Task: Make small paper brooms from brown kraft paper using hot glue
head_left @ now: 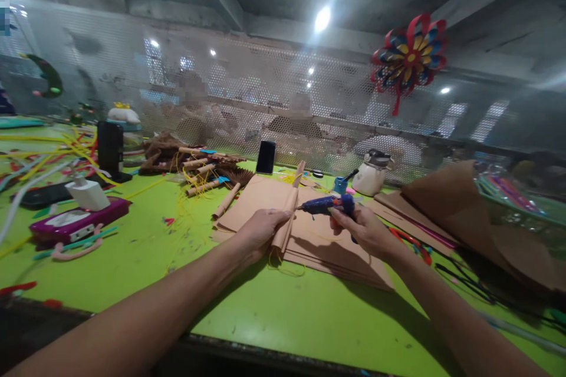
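Paper roll [283, 237], held by curled fingers [279, 217] of outstretched left hand [260, 232]; blue glue gun [325, 205], nozzle leftward, gripped by right hand's wrapped fingers [360, 225].

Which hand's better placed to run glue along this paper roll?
Probably your right hand: it grips the glue gun, aimed at the paper roll, while your left hand holds the roll.

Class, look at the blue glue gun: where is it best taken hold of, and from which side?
Probably best at the rear of the blue glue gun, coming from the person's right. Its long body lies roughly level, with the narrow nozzle pointing left toward the paper roll, so this keeps the hands off the tip. The right hand holds it at that end.
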Motion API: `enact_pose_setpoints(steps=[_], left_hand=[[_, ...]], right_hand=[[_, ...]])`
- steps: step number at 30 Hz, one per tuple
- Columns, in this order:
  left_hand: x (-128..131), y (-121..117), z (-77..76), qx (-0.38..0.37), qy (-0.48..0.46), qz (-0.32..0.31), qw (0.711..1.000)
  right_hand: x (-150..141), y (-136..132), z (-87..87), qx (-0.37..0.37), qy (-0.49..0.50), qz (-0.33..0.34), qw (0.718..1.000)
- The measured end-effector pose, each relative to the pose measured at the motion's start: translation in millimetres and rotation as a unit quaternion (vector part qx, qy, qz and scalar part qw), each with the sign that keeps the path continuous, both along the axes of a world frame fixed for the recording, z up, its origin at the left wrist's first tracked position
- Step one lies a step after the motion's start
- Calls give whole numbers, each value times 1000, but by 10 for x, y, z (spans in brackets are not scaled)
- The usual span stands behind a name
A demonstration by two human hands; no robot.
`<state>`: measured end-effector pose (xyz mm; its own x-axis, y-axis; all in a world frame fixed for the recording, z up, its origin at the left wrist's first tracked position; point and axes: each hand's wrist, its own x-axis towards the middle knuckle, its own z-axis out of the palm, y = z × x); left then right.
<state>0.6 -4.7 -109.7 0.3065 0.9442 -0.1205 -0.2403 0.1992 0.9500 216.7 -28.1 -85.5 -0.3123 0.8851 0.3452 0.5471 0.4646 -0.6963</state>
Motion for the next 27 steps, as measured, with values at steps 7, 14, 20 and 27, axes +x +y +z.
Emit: enact_pose_setpoints(steps=[7,14,20,27], left_hand=[[-16,65,-66,39,24,3,999],[-8,56,-56,62,22,0,998],[-7,42,-32,70,45,19,996],[6,24,-27,37,18,0,999]], right_hand=[[-22,-30,26,-9,-26,15,1000],[-48,-56,33,-21,-17,30,999],[-50,-64,36,-31,-17,36,999],[-7,13,-25,-11,3,-21,1000]])
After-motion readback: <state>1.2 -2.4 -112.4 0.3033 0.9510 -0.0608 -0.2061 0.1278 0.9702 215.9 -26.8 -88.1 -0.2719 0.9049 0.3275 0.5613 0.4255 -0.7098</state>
